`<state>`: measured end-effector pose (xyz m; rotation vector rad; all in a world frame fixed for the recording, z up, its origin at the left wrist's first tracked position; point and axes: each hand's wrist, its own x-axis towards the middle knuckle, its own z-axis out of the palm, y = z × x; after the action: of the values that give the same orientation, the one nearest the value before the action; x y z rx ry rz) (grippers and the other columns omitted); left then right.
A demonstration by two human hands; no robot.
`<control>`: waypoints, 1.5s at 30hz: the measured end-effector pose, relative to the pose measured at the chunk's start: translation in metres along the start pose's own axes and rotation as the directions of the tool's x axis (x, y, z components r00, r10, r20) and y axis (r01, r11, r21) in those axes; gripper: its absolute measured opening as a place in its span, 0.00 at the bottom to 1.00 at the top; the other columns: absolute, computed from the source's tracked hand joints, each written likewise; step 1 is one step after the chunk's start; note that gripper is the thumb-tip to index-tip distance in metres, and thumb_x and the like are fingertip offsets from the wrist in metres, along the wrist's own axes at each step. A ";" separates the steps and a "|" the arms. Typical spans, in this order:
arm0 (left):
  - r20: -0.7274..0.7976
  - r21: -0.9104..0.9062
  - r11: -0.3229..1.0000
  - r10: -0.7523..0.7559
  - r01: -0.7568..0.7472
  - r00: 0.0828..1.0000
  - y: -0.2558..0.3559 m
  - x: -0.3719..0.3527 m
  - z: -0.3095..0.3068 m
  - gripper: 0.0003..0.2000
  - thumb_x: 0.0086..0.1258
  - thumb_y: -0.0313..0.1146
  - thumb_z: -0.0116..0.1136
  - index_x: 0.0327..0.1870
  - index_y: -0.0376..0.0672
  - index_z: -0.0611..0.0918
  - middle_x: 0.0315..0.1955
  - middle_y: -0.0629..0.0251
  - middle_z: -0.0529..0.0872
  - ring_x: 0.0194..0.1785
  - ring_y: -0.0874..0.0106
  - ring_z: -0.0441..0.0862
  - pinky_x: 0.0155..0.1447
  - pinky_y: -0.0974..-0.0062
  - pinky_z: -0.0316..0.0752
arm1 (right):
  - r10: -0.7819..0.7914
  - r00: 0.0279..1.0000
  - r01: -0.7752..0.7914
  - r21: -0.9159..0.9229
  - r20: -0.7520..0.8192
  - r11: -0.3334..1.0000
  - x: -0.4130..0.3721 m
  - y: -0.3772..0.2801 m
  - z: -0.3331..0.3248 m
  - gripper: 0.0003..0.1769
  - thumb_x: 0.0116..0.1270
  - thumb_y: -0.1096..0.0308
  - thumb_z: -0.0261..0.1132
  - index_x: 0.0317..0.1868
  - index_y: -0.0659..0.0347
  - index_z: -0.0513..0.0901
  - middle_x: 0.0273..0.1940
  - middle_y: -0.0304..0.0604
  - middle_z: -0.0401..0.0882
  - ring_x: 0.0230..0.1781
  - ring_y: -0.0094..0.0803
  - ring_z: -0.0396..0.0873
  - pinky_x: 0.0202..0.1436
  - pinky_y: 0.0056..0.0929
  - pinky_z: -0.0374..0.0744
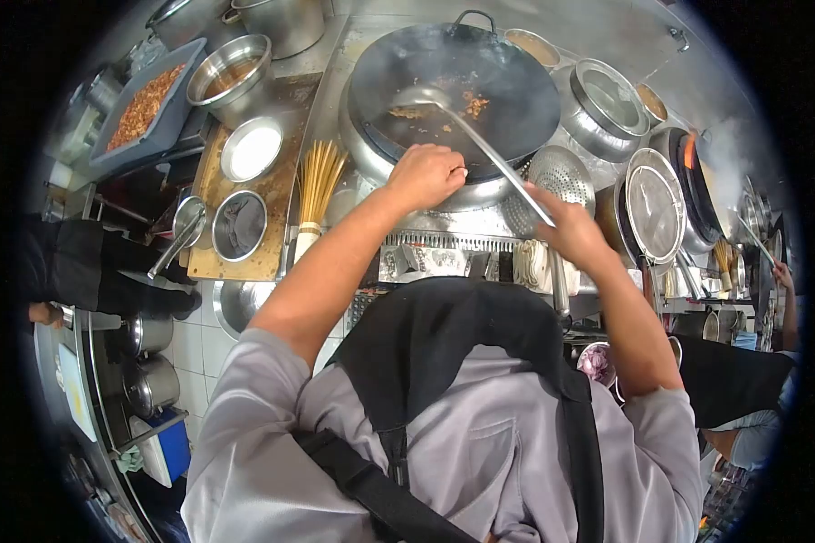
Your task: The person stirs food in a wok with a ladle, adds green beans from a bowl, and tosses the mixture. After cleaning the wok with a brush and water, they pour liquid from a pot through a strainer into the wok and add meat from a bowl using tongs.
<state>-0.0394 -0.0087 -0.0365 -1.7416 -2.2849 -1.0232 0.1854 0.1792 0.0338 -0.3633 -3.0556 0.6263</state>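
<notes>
At the top center of the frame, a large dark wok (507,100) holds small browned bits of food (475,106) and the bowl of a metal ladle (426,97). The right hand (570,224), right of center, is closed around the ladle's long handle, while the left hand (430,175), well apart from it, is curled at the wok's near rim, its exact grip unclear. Left of that hand stands a bamboo brush (320,181); a perforated skimmer (561,176) lies right of the wok.

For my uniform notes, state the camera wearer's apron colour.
The apron is black, shown best in the head view.
</notes>
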 end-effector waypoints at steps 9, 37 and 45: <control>-0.009 -0.019 1.000 0.001 -0.002 1.000 0.072 0.004 -0.030 0.18 0.67 0.44 0.56 0.20 0.41 0.77 0.22 0.54 0.81 0.30 0.51 0.79 0.36 0.52 0.72 | 0.297 0.924 -0.349 0.217 0.239 0.912 -0.101 -0.054 -0.095 0.32 0.55 0.78 0.67 0.64 0.60 0.77 0.29 0.50 0.78 0.24 0.32 0.72 0.34 0.31 0.74; -0.143 0.095 0.995 0.028 -0.014 0.989 0.042 -0.006 -0.007 0.16 0.62 0.44 0.59 0.18 0.43 0.79 0.20 0.57 0.82 0.26 0.54 0.80 0.35 0.54 0.75 | 0.089 0.995 -0.076 0.234 -0.045 0.969 -0.046 -0.030 -0.040 0.31 0.57 0.72 0.68 0.64 0.57 0.78 0.32 0.54 0.86 0.31 0.47 0.84 0.41 0.39 0.81; -0.039 0.044 0.996 0.083 -0.081 0.996 0.088 -0.056 -0.047 0.17 0.60 0.43 0.62 0.15 0.43 0.77 0.17 0.58 0.80 0.24 0.55 0.79 0.30 0.57 0.74 | 0.115 0.987 -0.077 0.285 -0.116 0.955 -0.068 -0.034 -0.047 0.31 0.57 0.72 0.69 0.64 0.54 0.79 0.37 0.59 0.84 0.33 0.41 0.83 0.44 0.36 0.80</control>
<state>0.0428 -0.0701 0.0136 -1.7653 -2.1744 -0.9791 0.2460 0.1521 0.0936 -0.5247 -2.7840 0.9821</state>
